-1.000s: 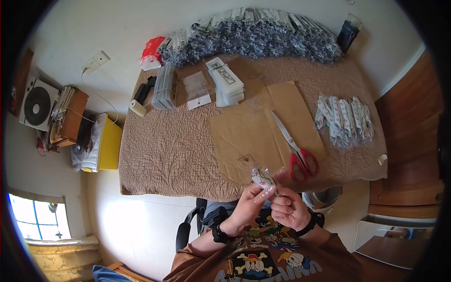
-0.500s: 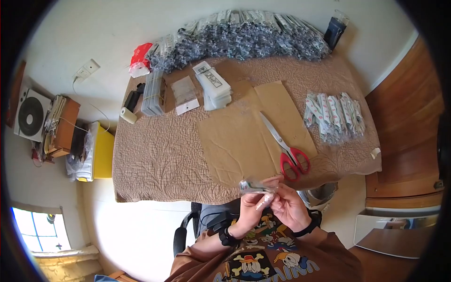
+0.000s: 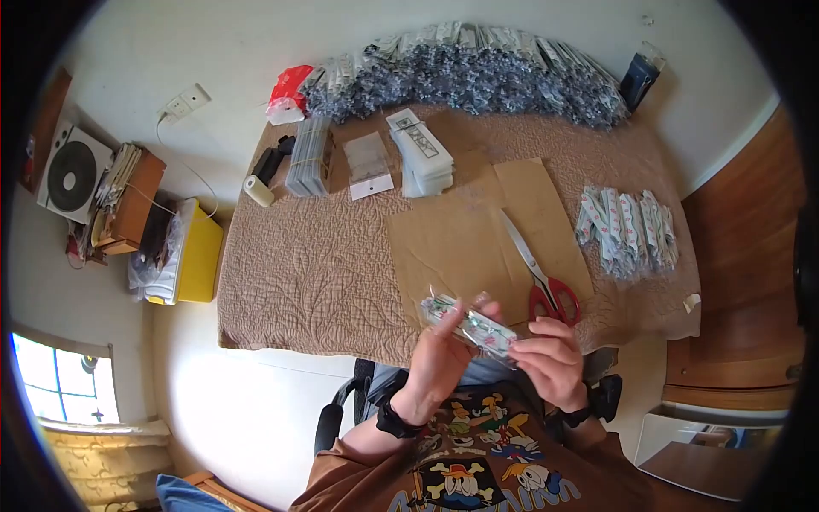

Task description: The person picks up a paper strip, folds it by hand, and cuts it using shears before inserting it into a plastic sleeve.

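Packet [image 3: 493, 334] — apparently straighter now, left fingers [image 3: 449, 319] gripping, right fingers [image 3: 536, 346] touching

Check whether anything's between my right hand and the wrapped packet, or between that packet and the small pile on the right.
Nothing visible separates your right hand from the wrapped packet. Toward the small pile, the red-handled scissors lie on the table along the direct path.

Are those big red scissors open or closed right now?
Closed, or nearly: the scissors lie on the brown paper with their blades together, showing no gap.
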{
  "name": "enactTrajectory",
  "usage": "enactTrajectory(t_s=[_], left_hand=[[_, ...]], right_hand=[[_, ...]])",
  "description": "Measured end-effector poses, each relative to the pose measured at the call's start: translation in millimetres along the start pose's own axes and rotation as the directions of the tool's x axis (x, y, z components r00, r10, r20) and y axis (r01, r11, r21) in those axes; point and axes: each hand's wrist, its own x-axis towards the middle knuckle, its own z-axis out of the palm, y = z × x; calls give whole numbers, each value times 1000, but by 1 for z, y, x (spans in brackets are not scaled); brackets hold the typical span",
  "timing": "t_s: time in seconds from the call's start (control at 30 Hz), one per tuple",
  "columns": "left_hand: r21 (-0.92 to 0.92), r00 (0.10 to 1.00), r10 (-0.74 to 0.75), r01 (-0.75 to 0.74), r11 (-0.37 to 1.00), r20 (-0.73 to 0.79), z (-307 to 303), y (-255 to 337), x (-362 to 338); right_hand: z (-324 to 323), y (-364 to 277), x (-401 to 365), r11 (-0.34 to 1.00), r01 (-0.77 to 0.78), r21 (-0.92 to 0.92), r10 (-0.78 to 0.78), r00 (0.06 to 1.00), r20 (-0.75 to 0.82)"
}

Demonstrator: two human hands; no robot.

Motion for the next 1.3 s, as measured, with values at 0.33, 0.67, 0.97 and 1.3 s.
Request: enactTrajectory(t_s=[0.33, 0.67, 0.97, 1.3], left_hand=[[71, 978, -8, -7, 997, 209, 23, 29, -14], [878, 635, 658, -68, -474, 404, 4, 181, 138], [644, 679, 729, 521, -561, 86, 38, 178, 219], [989, 810, 576, -145, 6, 115, 9, 227, 164]], right_hand=[[-58, 73, -19, 358, -45, 932, 859, 407, -311], [-102, 132, -77, 315, -294, 902, 910, 363, -200], [-77, 54, -50, 455, -466, 759, 883, 345, -317], [-55, 27, -24, 512, -536, 671, 783, 613, -107]])
